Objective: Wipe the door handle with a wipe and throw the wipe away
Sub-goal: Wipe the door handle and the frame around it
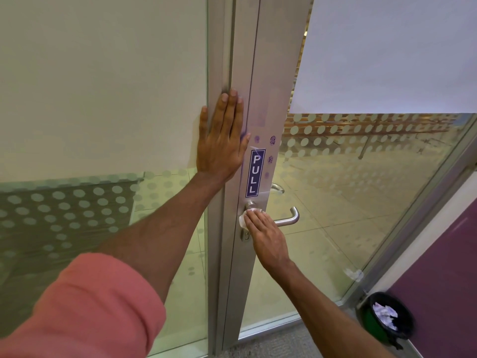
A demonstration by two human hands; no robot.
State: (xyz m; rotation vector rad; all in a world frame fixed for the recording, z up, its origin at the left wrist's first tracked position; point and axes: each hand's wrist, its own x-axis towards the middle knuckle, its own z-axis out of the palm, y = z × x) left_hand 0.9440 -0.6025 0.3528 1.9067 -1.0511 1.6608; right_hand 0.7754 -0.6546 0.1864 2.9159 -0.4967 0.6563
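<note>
A silver lever door handle (290, 219) sticks out to the right from the metal frame of a glass door (260, 104), below a blue PULL sticker (255, 173). My right hand (268, 236) presses a white wipe (244, 220) against the base of the handle, where it joins the frame. Only the wipe's left edge shows past my fingers. Higher up, my left hand (222, 140) lies flat with fingers spread on the frame's edge. It holds nothing.
A green bin with a black liner (387, 319) stands on the floor at the lower right and contains crumpled white wipes. A purple wall panel (444, 280) is beside it. Glass panels with frosted dots flank the door frame. A keyhole (246, 235) sits below the handle.
</note>
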